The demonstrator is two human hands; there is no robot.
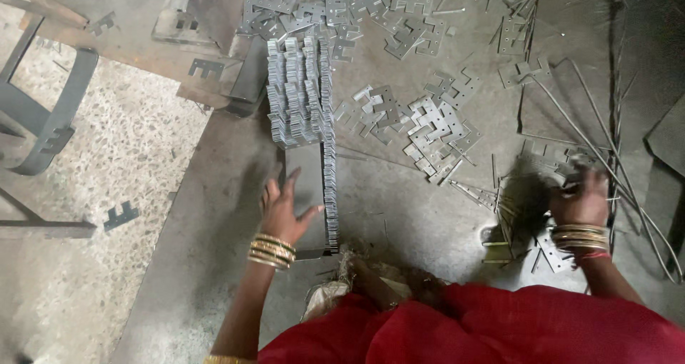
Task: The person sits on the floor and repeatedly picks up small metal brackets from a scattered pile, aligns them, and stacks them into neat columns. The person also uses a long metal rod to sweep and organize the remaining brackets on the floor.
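Stacking step, I'd judge: left hand (285, 208) resting flat, fingers spread, on channel (308, 193) w/ plate row (300, 93). Right hand (581, 196) closing on loose plates (531, 193), blurred. Next needs plate slotted upright into row.

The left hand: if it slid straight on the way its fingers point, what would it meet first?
The left hand points up the dark channel; it would likely first meet the stacked metal plates at its far end, though depth is hard to judge.
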